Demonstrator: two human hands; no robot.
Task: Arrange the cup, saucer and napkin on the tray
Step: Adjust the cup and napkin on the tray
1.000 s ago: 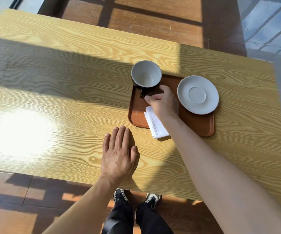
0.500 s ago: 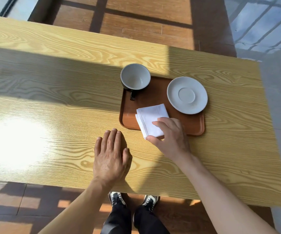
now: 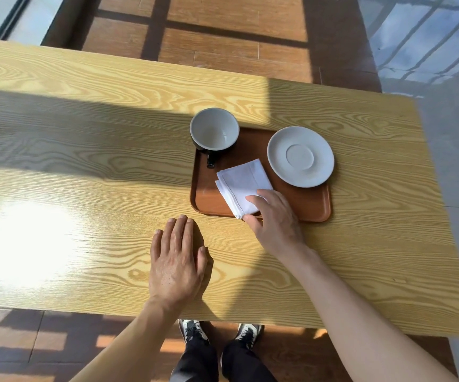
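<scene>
All three pieces sit on the tray [image 3: 313, 205]: cup [image 3: 214, 130] at ten o'clock, saucer [image 3: 300, 156] at two, while the right hand [image 3: 273, 216] fingers [image 3: 253, 201] pinch the skewed napkin [image 3: 243, 186] at six, left hand [image 3: 178, 260] flat on the worktop [image 3: 84, 161].

One head-worn view looks steeply down, from close above, onto the table [image 3: 84, 161].

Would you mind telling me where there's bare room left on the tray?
On the tray, the near right corner, between napkin and saucer, is bare. So is the near left corner below the cup. The centre is crowded, where the right hand touches the napkin.
</scene>
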